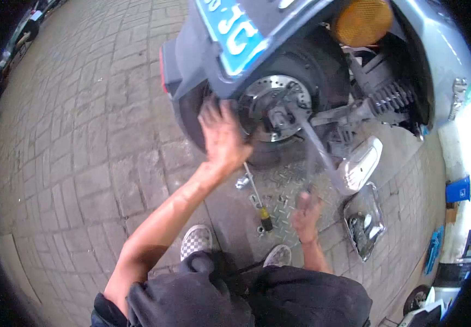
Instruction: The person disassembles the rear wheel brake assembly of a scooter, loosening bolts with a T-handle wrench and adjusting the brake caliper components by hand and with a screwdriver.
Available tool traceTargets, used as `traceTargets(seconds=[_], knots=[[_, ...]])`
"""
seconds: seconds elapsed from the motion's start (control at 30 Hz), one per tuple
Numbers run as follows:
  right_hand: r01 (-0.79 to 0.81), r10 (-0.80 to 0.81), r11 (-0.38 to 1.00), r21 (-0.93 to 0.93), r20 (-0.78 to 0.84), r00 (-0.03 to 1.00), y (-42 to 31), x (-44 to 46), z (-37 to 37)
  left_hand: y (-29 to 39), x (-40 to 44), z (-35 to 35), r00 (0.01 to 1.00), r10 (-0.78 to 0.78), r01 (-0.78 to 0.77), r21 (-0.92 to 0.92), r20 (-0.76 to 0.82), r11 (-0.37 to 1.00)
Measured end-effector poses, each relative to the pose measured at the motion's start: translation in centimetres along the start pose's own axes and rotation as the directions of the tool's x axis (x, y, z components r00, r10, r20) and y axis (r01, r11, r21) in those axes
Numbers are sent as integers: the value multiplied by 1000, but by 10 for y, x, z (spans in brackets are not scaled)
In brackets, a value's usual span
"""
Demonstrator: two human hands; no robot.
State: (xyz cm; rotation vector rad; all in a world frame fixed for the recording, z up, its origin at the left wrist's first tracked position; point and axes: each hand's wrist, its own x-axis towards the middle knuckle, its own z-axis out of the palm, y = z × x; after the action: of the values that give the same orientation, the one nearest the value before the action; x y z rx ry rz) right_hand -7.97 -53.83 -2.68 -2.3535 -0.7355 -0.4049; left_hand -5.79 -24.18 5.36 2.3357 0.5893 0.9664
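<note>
My left hand [222, 136] lies against the edge of the scooter's wheel, its fingers spread and a little blurred. The black tyre [328, 65] surrounds a drilled silver brake disc [271, 84], with the caliper and hub [282, 117] at its middle. My right hand [307, 215] is low in front of the wheel, fingers curled and smeared by motion. A faint long streak rises from it towards the hub; what it grips cannot be made out. Between my hands, a screwdriver [265, 219] with a yellow and black handle lies on the metal plate [287, 231].
Small metal parts [242, 181] lie around the screwdriver. A clear-lined tray [376, 240] holding dark parts sits at the right, near a silver footrest-like piece [362, 166]. Above hang the fender with its blue number plate [235, 41] and a coil spring [391, 98]. Paving bricks [83, 136] extend left.
</note>
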Motion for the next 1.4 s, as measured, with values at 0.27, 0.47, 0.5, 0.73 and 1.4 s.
traceTargets(seconds=[0.27, 0.47, 0.5, 0.73, 1.4], knots=[[-58, 75, 988, 142, -121, 990, -28, 20, -19, 21, 2, 38, 977, 16, -9, -36, 213, 999], [4, 40, 959, 282, -152, 988, -32, 19, -36, 1, -1, 34, 973, 102, -97, -35, 206, 995], [15, 48, 925, 380, -158, 986, -29, 14, -35, -14, 0, 28, 954, 190, -197, 3, 233, 980], [49, -49, 999, 1, -14, 999, 1, 7, 9, -48, 25, 2, 907, 307, -255, -203, 288, 945], [-5, -1, 993, -122, -48, 999, 17, -31, -28, -24, 78, 40, 904, 424, -419, -294, -51, 859]])
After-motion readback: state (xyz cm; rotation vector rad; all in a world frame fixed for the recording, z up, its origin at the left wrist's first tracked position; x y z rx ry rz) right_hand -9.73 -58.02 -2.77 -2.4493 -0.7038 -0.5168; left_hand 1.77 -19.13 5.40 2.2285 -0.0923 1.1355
